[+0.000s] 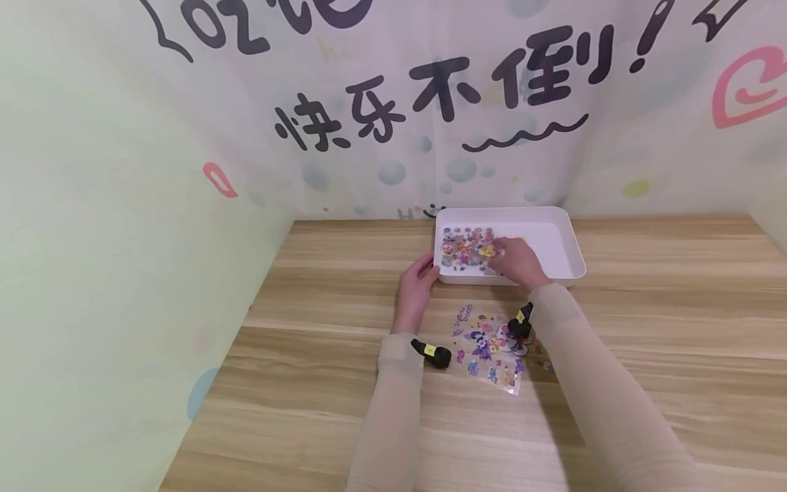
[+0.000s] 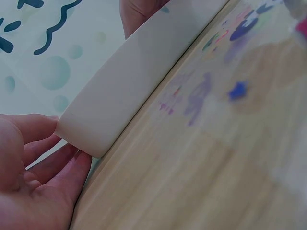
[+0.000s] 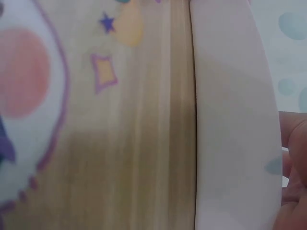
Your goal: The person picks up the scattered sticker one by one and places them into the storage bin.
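Note:
A white rectangular tray stands at the back of the wooden table. My left hand grips its front left corner; the left wrist view shows the thumb at the rim and fingers around the corner below. Inside the tray's left half lies a colourful sticker sheet. My right hand reaches over the front wall and touches the sheet's right side; its fingertips are partly hidden, so a pinch cannot be made out. Nearer me on the table lies a clear sticker sheet with cartoon figures, partly covered by the right wrist.
The tabletop has a wood grain. Behind the tray hangs a printed cloth with large dark characters, and another pale cloth rises along the left side. Black wrist cameras with yellow labels sit on both sleeves.

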